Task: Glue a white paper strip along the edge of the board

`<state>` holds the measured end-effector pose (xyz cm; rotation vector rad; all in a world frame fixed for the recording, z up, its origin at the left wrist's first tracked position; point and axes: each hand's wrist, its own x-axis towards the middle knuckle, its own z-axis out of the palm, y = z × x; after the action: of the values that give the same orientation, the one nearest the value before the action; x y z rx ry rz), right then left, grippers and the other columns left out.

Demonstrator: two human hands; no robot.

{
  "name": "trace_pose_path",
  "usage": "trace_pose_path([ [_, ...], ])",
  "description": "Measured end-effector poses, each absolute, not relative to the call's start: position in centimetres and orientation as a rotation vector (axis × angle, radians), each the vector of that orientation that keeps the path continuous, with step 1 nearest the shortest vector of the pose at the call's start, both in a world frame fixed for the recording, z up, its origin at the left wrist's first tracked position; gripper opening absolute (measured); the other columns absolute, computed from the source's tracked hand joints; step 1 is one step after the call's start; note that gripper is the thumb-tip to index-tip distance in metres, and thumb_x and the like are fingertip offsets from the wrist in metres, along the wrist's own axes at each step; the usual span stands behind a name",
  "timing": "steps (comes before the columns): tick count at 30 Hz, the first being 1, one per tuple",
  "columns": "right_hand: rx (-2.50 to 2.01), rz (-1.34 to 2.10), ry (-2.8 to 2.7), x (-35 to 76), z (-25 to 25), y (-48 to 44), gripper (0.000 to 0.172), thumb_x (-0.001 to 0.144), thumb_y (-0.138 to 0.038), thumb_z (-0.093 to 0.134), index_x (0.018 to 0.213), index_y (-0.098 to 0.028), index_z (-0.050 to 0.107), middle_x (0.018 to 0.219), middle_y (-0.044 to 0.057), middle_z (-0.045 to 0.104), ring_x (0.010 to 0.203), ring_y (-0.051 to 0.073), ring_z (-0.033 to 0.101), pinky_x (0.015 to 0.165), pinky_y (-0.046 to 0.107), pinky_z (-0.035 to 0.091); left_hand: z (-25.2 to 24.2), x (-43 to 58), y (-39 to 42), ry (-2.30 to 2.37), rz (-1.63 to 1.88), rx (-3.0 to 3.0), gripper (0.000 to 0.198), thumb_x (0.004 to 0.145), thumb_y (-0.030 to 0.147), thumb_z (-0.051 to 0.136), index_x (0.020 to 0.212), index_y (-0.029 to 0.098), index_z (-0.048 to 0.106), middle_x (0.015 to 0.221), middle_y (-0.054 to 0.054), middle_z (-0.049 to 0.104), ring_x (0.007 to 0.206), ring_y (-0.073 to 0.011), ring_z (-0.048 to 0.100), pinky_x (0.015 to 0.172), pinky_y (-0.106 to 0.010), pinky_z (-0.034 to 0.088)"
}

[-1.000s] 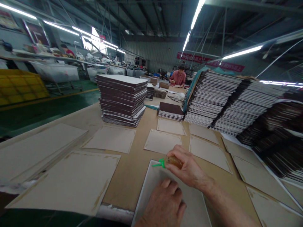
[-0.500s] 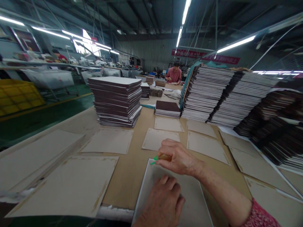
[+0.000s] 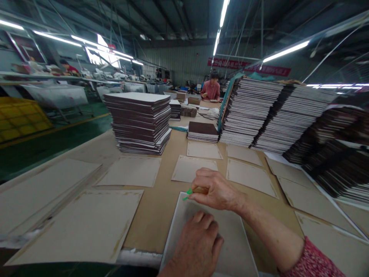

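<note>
Right hand (image 3: 215, 190): fingers curled tight around a small bottle (image 3: 200, 189), amber body, green nozzle poking out at 9 o'clock. Most of the bottle is hidden inside the fist; no label can be made out. Nozzle tip sits at the far left corner of the grey board (image 3: 230, 246).

Left hand (image 3: 197, 246): palm down, fingers close together and flat on the grey board, at 6 o'clock from the right hand. Wrist cut off by the lower frame edge. Holds nothing, only presses.

Grey board: lies on the table (image 3: 157, 215) at its near edge, white border showing along the left side. Its near end runs out of frame; the middle is covered by both hands and the right forearm.

Red patterned sleeve (image 3: 313, 261) cut off at the lower right corner.

Loose grey sheets (image 3: 193, 169) lie flat on the table at 12 o'clock from the hands, more to 9 and 3 o'clock. Brownish smears along their edges.

Stack of dark boards (image 3: 138, 123) at 11 o'clock, well apart. Leaning rows of boards (image 3: 259, 115) at 1 o'clock; the rightmost rows blur out.

Another person (image 3: 211, 89) in a pink top sits at the far end, hands not discernible.

Red banner (image 3: 248, 67) on the back wall: pale writing, too small to read.
</note>
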<state>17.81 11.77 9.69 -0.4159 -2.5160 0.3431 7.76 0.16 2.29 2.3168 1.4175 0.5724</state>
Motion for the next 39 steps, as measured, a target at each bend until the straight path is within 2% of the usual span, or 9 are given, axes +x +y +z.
trace_pose_path([
  [7,-0.436,0.355,-2.511,17.1,9.8,11.9,0.021,0.072,-0.011,0.082,0.072,-0.016,0.062,0.07,-0.003,0.048,0.069,0.015,0.049,0.062,0.024,0.034,2.2,7.8,0.1,1.441,0.588,2.323,0.007,0.088,0.025,0.055,0.09,0.02,0.06,0.1,-0.004,0.06,0.101,-0.0247,0.05,0.089,-0.041,0.045],
  [21,-0.526,0.358,-2.522,18.6,9.8,12.2,0.018,0.079,-0.016,0.076,0.072,-0.018,0.06,0.071,-0.003,0.051,0.072,0.015,0.051,0.067,0.025,0.037,2.5,7.9,0.0,1.447,0.581,2.327,0.012,0.09,0.025,0.052,0.094,0.02,0.062,0.103,-0.004,0.06,0.104,-0.0255,0.049,0.092,-0.043,0.045],
  [39,-0.704,0.434,-2.519,22.3,11.0,12.0,0.018,0.074,-0.009,0.078,0.071,-0.017,0.061,0.071,-0.004,0.052,0.067,0.013,0.051,0.061,0.022,0.035,2.3,8.0,0.0,1.432,0.623,2.327,0.012,0.088,0.021,0.056,0.098,0.02,0.063,0.103,-0.004,0.061,0.101,-0.024,0.05,0.092,-0.041,0.045],
])
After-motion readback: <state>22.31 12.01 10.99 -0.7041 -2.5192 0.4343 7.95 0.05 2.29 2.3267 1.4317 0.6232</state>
